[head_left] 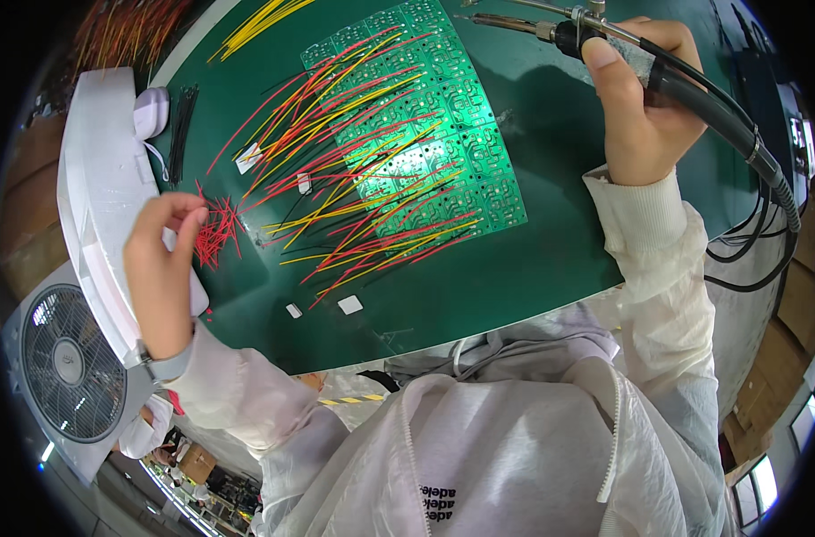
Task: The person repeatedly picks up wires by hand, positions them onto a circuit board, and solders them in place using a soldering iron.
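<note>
My right hand (645,107) is wrapped round the grip of a soldering iron (609,54) with a solder feed tube along it. The iron's tip points left, above the far edge of a green panel of circuit boards (479,134). Rows of red, yellow and black wires (372,170) are fixed to the panel by one end and fan out to the left. At the left, my left hand (161,264) pinches thumb and forefinger together at the edge of a pile of short red wires (218,234). Whatever lies between those fingertips is too small to make out.
Yellow wires (255,27) lie at the far side of the green table (443,309), black wires (183,134) at the left. A long white housing (94,197) and a fan (72,362) stand along the left edge. Cables (765,242) hang at the right.
</note>
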Demonstrator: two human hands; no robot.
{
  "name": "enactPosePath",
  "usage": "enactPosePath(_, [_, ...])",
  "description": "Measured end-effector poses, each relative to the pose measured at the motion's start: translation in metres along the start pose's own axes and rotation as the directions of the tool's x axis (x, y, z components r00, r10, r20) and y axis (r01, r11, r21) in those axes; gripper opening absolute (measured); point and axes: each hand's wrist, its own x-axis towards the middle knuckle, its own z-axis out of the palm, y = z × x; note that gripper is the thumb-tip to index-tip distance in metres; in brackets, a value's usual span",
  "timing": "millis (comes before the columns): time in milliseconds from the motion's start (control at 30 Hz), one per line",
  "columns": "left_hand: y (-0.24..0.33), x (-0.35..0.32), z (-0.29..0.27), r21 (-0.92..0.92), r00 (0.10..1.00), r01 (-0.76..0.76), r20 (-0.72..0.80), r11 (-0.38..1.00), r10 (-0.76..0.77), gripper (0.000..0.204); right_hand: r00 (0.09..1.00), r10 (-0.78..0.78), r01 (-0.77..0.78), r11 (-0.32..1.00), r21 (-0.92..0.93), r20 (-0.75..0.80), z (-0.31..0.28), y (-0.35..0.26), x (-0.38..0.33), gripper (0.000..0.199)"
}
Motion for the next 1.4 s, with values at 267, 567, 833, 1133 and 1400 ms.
enactPosePath(267, [-0.004, -0.025, 0.036, -0.034, 0.988, -0.146, -0.057, 0.989, 0.144, 0.013, 1.0, 0.022, -0.022, 1.0, -0.003, 0.01, -0.005, 0.002, -0.002, 0.02])
enactPosePath(567, [-0.02, -0.021, 0.047, -0.079, 0.957, -0.263, -0.145, 0.961, 0.25, 0.004, 0.999, 0.025, -0.025, 1.0, 0.001, 0.03, -0.005, 0.004, -0.004, 0.019])
enactPosePath(833, [0.011, 0.006, 0.046, 0.114, 0.86, -0.285, -0.408, 0.952, 0.306, 0.007, 0.999, 0.029, -0.028, 0.999, -0.026, 0.039, -0.012, 0.005, -0.004, 0.02])
enactPosePath(1133, [0.104, 0.021, 0.056, -0.519, 0.939, -0.248, -0.337, 0.818, 0.071, 0.011, 0.999, 0.033, -0.033, 0.999, 0.003, 0.036, -0.016, -0.001, -0.009, 0.02])
enactPosePath(1400, [0.136, 0.045, 0.096, -0.278, 0.862, -0.419, -0.421, 0.864, 0.283, 0.005, 0.993, 0.099, -0.102, 0.994, 0.036, 0.071, -0.023, -0.016, -0.024, 0.021])
